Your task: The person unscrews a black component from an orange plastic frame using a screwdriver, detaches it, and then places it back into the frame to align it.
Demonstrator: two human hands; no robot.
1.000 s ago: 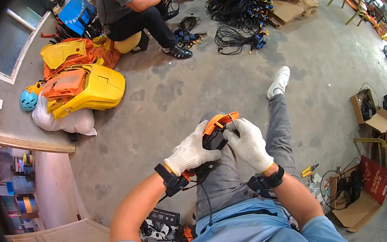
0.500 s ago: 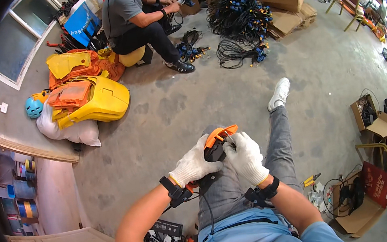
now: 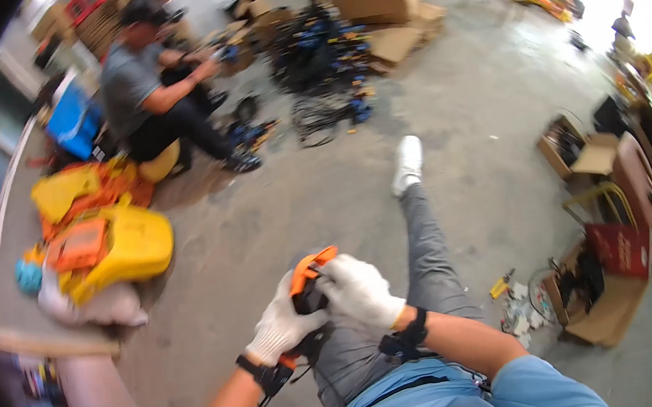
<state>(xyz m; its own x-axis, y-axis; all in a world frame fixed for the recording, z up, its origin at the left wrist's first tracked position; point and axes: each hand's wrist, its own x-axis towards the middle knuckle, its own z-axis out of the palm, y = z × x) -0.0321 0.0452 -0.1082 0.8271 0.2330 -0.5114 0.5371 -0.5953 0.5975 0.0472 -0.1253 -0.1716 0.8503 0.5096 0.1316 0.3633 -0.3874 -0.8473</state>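
Note:
In my lap, above the grey trouser leg, is a black device with an orange cover (image 3: 314,263). My left hand (image 3: 282,327), in a white knit glove, wraps around its black body with the thumb across the near side. My gloved right hand (image 3: 359,290) is closed, its fingertips pressed close to the orange edge. Whatever those fingers pinch is hidden and blurred. A dark cable (image 3: 328,386) hangs below the device toward my waist. Black straps circle both my wrists.
Yellow and orange plastic shells (image 3: 131,243) lie at left. A seated person (image 3: 146,95) works beyond them, near a heap of black cables with blue connectors (image 3: 316,58). At right are an open carton (image 3: 608,315), yellow-handled pliers (image 3: 501,286) and a chair (image 3: 632,174).
My view has swung to the right and tilted, so the room shifts left in the picture. Both hands stay at the orange and black device, and my left hand keeps its hold.

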